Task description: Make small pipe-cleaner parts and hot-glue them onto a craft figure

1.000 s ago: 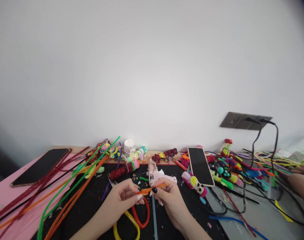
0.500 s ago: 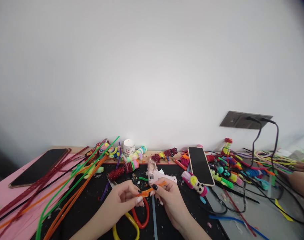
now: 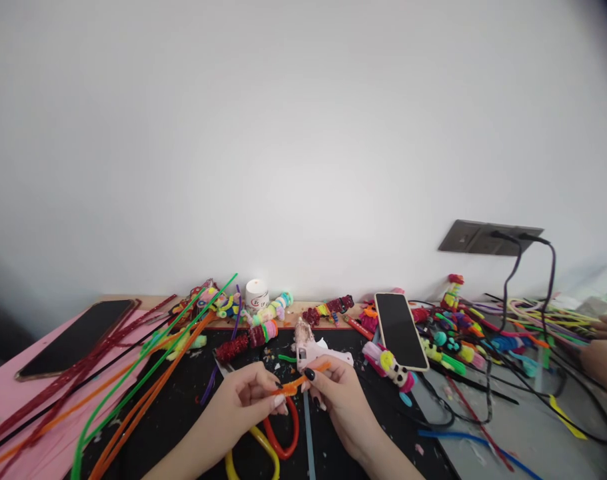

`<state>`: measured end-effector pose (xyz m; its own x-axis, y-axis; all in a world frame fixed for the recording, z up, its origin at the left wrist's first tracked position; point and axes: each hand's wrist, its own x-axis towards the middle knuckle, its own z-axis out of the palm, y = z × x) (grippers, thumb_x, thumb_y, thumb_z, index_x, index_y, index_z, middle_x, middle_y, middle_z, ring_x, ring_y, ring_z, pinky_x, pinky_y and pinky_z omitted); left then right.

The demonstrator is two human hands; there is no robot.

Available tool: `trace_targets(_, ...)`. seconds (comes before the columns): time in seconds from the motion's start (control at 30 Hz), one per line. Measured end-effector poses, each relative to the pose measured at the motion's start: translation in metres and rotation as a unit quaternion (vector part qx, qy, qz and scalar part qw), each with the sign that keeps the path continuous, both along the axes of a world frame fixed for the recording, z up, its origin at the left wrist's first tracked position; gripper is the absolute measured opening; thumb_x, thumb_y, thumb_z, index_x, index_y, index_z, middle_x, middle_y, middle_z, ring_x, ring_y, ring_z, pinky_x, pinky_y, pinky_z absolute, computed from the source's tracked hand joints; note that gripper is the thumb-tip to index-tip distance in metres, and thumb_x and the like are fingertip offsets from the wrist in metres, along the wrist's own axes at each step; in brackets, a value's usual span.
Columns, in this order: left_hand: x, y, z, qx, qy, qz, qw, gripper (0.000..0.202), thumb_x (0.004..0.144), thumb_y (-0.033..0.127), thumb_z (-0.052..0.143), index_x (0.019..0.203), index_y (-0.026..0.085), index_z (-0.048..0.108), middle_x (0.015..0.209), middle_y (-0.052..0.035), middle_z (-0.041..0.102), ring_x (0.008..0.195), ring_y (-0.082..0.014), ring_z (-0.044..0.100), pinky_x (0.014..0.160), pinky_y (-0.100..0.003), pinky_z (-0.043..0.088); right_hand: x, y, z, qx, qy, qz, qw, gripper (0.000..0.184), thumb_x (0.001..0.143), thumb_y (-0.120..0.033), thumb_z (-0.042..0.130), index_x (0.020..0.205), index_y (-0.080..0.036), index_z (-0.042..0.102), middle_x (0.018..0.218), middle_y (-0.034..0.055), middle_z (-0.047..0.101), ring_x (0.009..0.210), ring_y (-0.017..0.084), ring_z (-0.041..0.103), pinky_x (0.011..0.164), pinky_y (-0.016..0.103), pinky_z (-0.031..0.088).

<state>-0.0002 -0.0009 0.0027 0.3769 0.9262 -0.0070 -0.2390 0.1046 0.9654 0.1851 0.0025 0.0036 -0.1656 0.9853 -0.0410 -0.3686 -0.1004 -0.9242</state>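
The left hand (image 3: 243, 403) is pinching an orange fuzzy strip (image 3: 294, 385) with its fingers clamped on one part, while the right hand (image 3: 336, 398) is gripping another part between thumb and fingers. The strip is spanning both hands above a black mat (image 3: 178, 393); scissors (image 3: 296, 427) and a pale glue gun (image 3: 329, 355) are lying nearby.

Passage avail. over blk. mat (image 3: 168, 417) at lower L of frame, btw. orange stems (image 3: 196, 337) and L forearm (image 3: 188, 443); lower ctr. obstr. by red/yellow scissor handles (image 3: 296, 430) w/ glue gun (image 3: 336, 357) beyond, lower R by blk. cables (image 3: 554, 270).
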Motion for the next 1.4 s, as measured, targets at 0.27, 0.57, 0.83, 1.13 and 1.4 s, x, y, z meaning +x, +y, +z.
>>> trace_targets(0.27, -0.001, 0.001, 0.005, 0.016, 0.011, 0.013, 1.000, 0.016, 0.071, 0.018, 0.070, 0.067, 0.016, 0.055, 0.073, 0.0017, 0.062, 0.066, -0.0149, 0.065, 0.067, -0.029, 0.051, 0.000, 0.001, 0.001, -0.008, -0.003, -0.008, 1.000, 0.021, 0.068, -0.030, 0.074, 0.075, -0.012, 0.066, 0.058, 0.0015, 0.064, 0.042, 0.005, 0.037, 0.040, 0.018, 0.023)
trace_targets(0.57, 0.001, -0.001, 0.014, 0.014, 0.016, 0.042, 0.999, 0.018, 0.068, 0.021, 0.072, 0.065, 0.016, 0.055, 0.073, 0.0015, 0.062, 0.065, -0.0151, 0.065, 0.066, -0.029, 0.052, -0.002, -0.001, 0.009, -0.006, -0.026, -0.036, 0.999, 0.024, 0.068, -0.035, 0.074, 0.075, -0.013, 0.065, 0.057, 0.0008, 0.062, 0.042, 0.006, 0.037, 0.040, 0.018, 0.025)
trace_targets(0.83, 0.000, 0.000, 0.013, 0.011, 0.012, 0.068, 0.998, 0.020, 0.066, 0.023, 0.074, 0.065, 0.016, 0.056, 0.069, 0.0034, 0.060, 0.065, -0.0145, 0.064, 0.067, -0.028, 0.052, 0.000, 0.001, 0.004, 0.012, -0.080, -0.043, 0.996, 0.024, 0.067, -0.033, 0.074, 0.075, -0.013, 0.065, 0.056, 0.0006, 0.062, 0.041, 0.005, 0.039, 0.040, 0.017, 0.027)
trace_targets(1.13, 0.001, 0.001, 0.010, 0.003, -0.006, 0.080, 0.997, 0.021, 0.064, 0.023, 0.076, 0.064, 0.016, 0.056, 0.069, 0.0038, 0.060, 0.066, -0.0154, 0.065, 0.068, -0.031, 0.053, -0.001, -0.002, 0.008, 0.015, -0.117, -0.047, 0.992, 0.027, 0.064, -0.038, 0.074, 0.072, -0.013, 0.067, 0.055, 0.0006, 0.061, 0.042, 0.006, 0.039, 0.040, 0.018, 0.027)
trace_targets(1.4, 0.000, 0.001, 0.010, -0.004, -0.007, 0.084, 0.996, 0.021, 0.063, 0.023, 0.077, 0.064, 0.016, 0.057, 0.068, 0.0036, 0.061, 0.065, -0.0151, 0.065, 0.068, -0.029, 0.054, -0.002, -0.002, 0.010, 0.012, -0.127, -0.049, 0.991, 0.026, 0.064, -0.038, 0.074, 0.072, -0.014, 0.068, 0.054, -0.0002, 0.060, 0.043, 0.007, 0.040, 0.041, 0.019, 0.027)
